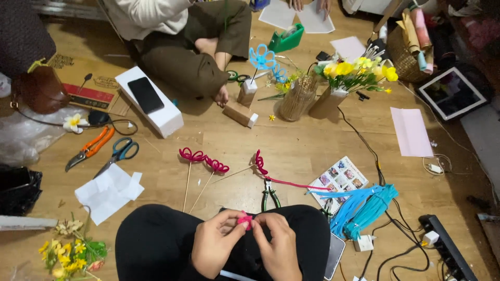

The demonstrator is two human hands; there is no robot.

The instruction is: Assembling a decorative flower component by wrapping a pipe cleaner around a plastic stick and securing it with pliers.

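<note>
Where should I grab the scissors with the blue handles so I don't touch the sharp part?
Take the scissors by the blue handle loops, coming from the upper right. The closed blades point down-left toward the white paper, so that end stays away from your fingers.

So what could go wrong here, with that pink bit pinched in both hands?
The pink piece is small and held only by the fingertips of the left hand and right hand; it might slip or bend wrongly. The pliers lie open near the knees and could poke. The cables might snag a leg.
</note>
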